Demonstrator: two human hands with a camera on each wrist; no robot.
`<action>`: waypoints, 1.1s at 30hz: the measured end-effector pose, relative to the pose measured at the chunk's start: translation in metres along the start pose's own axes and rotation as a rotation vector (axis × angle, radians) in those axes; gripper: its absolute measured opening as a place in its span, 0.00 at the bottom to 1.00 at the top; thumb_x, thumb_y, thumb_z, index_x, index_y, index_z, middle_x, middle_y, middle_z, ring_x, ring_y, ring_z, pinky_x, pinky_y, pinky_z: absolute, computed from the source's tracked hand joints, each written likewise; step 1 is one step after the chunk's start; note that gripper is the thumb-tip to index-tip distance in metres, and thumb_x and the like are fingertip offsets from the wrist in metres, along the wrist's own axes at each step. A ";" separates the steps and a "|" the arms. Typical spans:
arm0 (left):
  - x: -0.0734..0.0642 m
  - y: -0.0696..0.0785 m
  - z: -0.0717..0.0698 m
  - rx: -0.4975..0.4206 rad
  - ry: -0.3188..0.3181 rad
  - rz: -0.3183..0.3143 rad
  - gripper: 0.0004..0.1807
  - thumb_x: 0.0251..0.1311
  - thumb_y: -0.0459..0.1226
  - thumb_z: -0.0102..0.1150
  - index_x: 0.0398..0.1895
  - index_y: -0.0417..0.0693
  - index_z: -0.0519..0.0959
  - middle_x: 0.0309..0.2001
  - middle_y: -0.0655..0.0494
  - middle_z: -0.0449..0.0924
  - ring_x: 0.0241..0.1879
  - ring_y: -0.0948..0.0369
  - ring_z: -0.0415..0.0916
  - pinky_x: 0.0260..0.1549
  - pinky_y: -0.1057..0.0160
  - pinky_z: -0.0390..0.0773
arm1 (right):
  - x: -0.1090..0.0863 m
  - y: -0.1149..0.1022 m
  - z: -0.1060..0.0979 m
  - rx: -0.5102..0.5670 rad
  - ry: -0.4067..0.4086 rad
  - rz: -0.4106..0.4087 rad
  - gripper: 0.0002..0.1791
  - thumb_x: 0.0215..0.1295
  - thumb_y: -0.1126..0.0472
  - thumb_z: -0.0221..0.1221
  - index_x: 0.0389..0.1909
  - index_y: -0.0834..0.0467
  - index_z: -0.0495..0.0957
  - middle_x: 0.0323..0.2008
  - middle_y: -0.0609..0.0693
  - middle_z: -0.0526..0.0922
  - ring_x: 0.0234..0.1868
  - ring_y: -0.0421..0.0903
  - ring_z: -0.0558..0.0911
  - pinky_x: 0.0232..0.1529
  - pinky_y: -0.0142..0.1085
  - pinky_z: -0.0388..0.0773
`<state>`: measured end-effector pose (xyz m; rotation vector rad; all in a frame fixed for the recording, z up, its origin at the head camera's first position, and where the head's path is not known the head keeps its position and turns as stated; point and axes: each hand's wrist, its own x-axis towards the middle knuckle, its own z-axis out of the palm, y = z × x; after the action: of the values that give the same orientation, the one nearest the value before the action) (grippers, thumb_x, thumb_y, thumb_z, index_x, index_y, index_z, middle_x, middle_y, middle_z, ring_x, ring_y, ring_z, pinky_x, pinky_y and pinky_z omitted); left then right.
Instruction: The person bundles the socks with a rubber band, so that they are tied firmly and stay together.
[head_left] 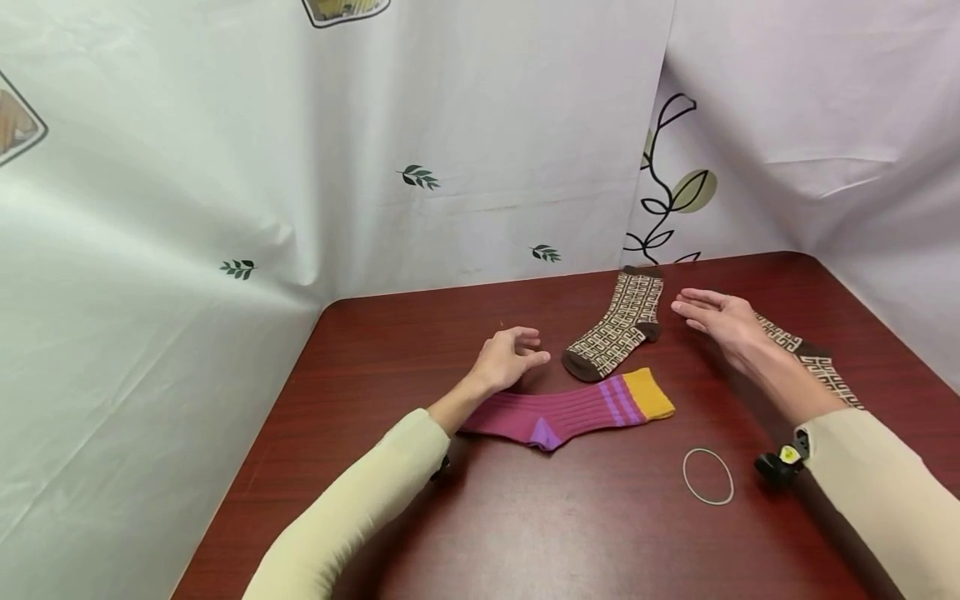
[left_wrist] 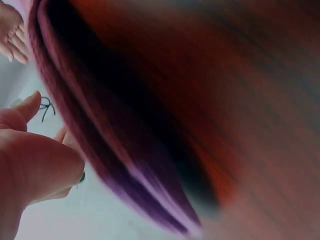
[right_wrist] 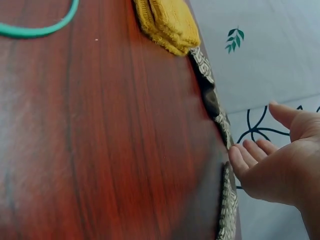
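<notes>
Above the toe end of a magenta sock (head_left: 577, 412) hovers my left hand (head_left: 506, 360), its fingers loosely bent and nothing between them. That sock has a yellow cuff and purple heel; in the left wrist view its purple fabric (left_wrist: 85, 110) shows two layers, as does the yellow cuff (right_wrist: 170, 25) in the right wrist view. My right hand (head_left: 723, 321) is held in the air with fingers extended, between two brown-and-cream patterned socks. One patterned sock (head_left: 622, 325) lies flat at the back; the other (head_left: 821, 367) is partly hidden behind my right forearm.
A thin greenish elastic band (head_left: 708, 477) lies on the dark red wooden table (head_left: 600, 533), near my right wrist. White printed cloth (head_left: 480, 125) hangs around the table's back and sides.
</notes>
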<state>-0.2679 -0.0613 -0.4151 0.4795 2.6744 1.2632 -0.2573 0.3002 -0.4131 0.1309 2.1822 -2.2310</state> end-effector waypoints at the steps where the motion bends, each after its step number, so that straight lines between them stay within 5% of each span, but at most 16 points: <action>1: 0.001 0.001 0.003 0.004 -0.002 -0.001 0.28 0.69 0.41 0.71 0.68 0.40 0.79 0.59 0.50 0.86 0.56 0.54 0.86 0.57 0.54 0.81 | 0.001 0.001 0.001 -0.009 0.001 0.000 0.44 0.75 0.59 0.66 0.81 0.72 0.54 0.43 0.27 0.84 0.43 0.22 0.83 0.50 0.23 0.80; 5: 0.003 0.006 0.013 0.029 -0.011 -0.007 0.28 0.69 0.42 0.72 0.68 0.41 0.79 0.58 0.51 0.87 0.55 0.56 0.86 0.56 0.57 0.81 | 0.006 0.003 0.004 -0.028 0.010 0.003 0.44 0.76 0.58 0.65 0.81 0.70 0.53 0.60 0.41 0.81 0.44 0.20 0.81 0.52 0.22 0.78; 10: 0.005 0.011 0.024 0.044 -0.011 0.001 0.27 0.67 0.42 0.73 0.66 0.41 0.81 0.57 0.52 0.88 0.53 0.58 0.86 0.56 0.59 0.80 | 0.014 0.005 0.008 -0.060 0.015 0.010 0.43 0.78 0.57 0.63 0.82 0.69 0.53 0.79 0.63 0.63 0.45 0.19 0.79 0.56 0.23 0.77; 13: 0.006 0.013 0.029 0.059 0.000 0.005 0.26 0.67 0.42 0.74 0.65 0.42 0.81 0.56 0.53 0.88 0.52 0.59 0.86 0.58 0.59 0.79 | 0.018 0.005 0.012 -0.107 0.020 0.010 0.41 0.79 0.56 0.61 0.83 0.67 0.53 0.80 0.68 0.58 0.47 0.19 0.77 0.59 0.24 0.76; 18: 0.006 0.017 0.034 0.096 0.008 0.007 0.25 0.67 0.42 0.74 0.64 0.44 0.82 0.55 0.55 0.89 0.51 0.60 0.86 0.59 0.58 0.77 | 0.024 0.005 0.016 -0.185 0.055 0.006 0.38 0.81 0.56 0.59 0.83 0.66 0.55 0.79 0.65 0.62 0.54 0.24 0.76 0.60 0.26 0.75; 25: 0.008 0.018 0.039 0.153 0.034 0.024 0.23 0.65 0.41 0.76 0.61 0.48 0.85 0.52 0.58 0.89 0.48 0.64 0.86 0.58 0.58 0.77 | 0.030 0.005 0.020 -0.248 0.070 -0.020 0.38 0.80 0.58 0.59 0.82 0.66 0.56 0.78 0.64 0.63 0.78 0.51 0.66 0.66 0.27 0.70; 33: 0.010 0.019 0.044 0.228 0.060 0.022 0.21 0.64 0.42 0.76 0.59 0.50 0.85 0.51 0.61 0.89 0.47 0.65 0.85 0.59 0.56 0.75 | 0.037 0.006 0.023 -0.247 0.096 -0.008 0.37 0.79 0.62 0.60 0.82 0.66 0.56 0.78 0.64 0.63 0.79 0.57 0.63 0.68 0.28 0.69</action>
<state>-0.2613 -0.0144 -0.4280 0.5083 2.8871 0.9965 -0.2954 0.2791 -0.4209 0.2290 2.4889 -1.9757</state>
